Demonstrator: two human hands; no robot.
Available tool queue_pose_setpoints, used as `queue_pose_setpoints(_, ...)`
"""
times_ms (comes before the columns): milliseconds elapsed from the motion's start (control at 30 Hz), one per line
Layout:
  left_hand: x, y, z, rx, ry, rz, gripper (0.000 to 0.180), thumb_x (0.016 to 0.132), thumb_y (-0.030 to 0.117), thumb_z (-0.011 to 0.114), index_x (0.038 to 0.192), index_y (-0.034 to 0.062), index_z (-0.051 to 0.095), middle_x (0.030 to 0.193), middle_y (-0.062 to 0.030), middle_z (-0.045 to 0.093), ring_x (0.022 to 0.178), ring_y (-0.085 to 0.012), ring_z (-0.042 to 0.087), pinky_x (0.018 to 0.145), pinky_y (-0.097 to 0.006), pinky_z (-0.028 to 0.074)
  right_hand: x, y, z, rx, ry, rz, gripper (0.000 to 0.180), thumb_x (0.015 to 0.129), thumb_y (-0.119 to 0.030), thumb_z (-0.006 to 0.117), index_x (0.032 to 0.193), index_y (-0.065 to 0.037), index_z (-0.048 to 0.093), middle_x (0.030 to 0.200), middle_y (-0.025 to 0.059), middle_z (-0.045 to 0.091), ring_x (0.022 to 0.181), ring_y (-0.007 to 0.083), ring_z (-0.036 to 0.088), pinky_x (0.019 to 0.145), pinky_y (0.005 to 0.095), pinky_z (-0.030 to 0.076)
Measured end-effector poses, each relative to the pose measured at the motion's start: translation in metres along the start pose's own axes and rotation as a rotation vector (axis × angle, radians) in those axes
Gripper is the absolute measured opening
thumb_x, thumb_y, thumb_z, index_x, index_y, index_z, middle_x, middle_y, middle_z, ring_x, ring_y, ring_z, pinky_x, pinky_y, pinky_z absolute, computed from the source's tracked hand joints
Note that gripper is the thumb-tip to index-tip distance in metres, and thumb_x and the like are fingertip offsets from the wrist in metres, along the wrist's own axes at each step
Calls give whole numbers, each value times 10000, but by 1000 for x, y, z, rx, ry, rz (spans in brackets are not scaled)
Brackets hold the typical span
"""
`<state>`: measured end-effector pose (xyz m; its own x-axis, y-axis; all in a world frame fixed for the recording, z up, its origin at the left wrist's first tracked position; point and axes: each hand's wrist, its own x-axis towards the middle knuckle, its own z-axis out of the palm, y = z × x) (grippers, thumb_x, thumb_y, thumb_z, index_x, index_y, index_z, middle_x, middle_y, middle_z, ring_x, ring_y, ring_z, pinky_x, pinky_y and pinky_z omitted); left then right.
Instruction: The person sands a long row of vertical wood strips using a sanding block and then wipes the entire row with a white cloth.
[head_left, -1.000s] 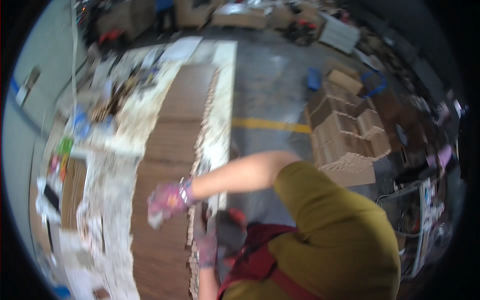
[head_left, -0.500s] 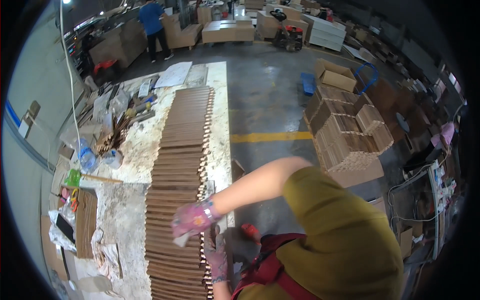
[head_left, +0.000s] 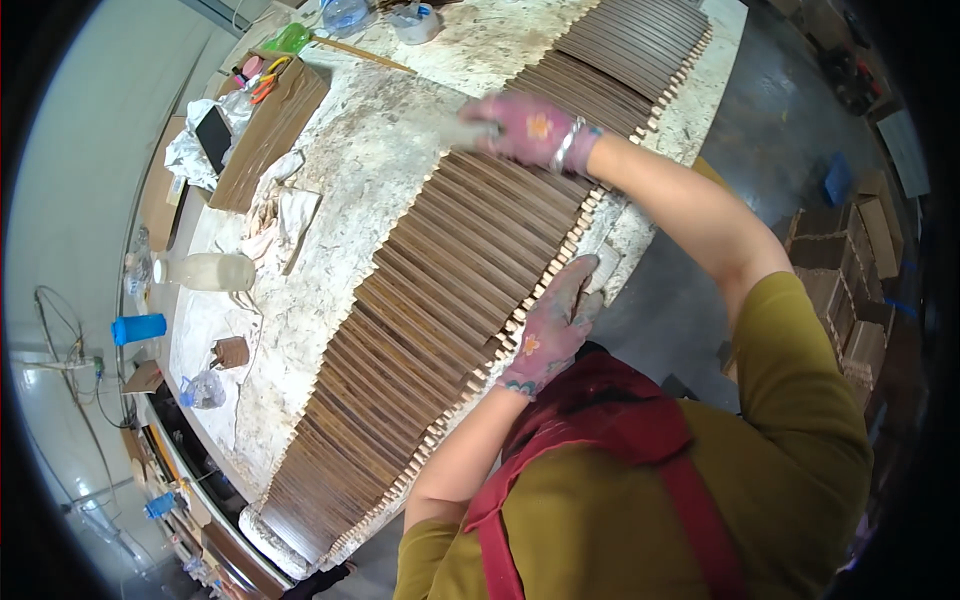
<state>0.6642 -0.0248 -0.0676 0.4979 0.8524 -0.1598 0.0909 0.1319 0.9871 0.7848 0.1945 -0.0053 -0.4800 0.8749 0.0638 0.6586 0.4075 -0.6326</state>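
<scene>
A long row of brown wooden slats [head_left: 470, 235] lies side by side on the white worktable [head_left: 345, 150], their pale notched ends along the near side. My right hand [head_left: 535, 130], in a purple glove with a flower print, is over the far ends of the slats. Its fingers are closed on a pale, flat thing [head_left: 468, 132] too smeared by motion to name. My left hand [head_left: 555, 335], in a matching glove, rests against the near slat ends with its fingers stretched out and apart.
Beyond the slats lie a cardboard box [head_left: 270, 140], a crumpled rag [head_left: 285, 215], a cloudy bottle [head_left: 210, 272] and a blue cup [head_left: 138, 329]. A green bottle [head_left: 290, 38] and a wooden stick [head_left: 365, 53] lie farther up. Stacked wooden pieces [head_left: 825, 255] stand at right.
The view has turned and shifted along the table toward the row's other end. My right hand has moved across the slats to their far ends; my left hand stays at the near edge.
</scene>
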Motion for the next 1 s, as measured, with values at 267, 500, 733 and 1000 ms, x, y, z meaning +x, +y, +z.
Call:
queue_pose_setpoints(267,5,-2,14,-101,39,-16,425,985,39,437,1393,-70,397,982,-70,561,831,-126,567,774,-260,476,-33,13,-5,-148,-78,-353,401,895,-284,604,1274,-156,586,1181,99,637,996,322,643,900,413,507)
queue_pose_setpoints(500,18,32,17,-381,-8,-129,481,1000,89,494,1434,-54,343,1040,-56,515,865,-128,541,774,-263,479,3,-1,18,-216,-74,-230,363,873,-237,646,1217,-134,588,1174,171,605,966,370,646,832,458,503)
queue_pose_setpoints(733,40,24,27,-228,100,-221,576,1008,174,558,1489,-17,305,1289,-89,545,1119,-161,556,1007,-286,422,-2,3,17,-365,-223,-315,415,860,-273,667,1257,-200,572,1133,99,602,941,294,639,802,432,498)
queue_pose_setpoints(1000,31,-1,28,208,192,-81,424,1014,255,532,1386,57,490,879,-26,560,716,-99,521,647,-253,471,-110,13,-26,-65,-583,-559,421,842,-224,675,1250,-162,596,1150,72,612,1046,235,592,914,396,462)
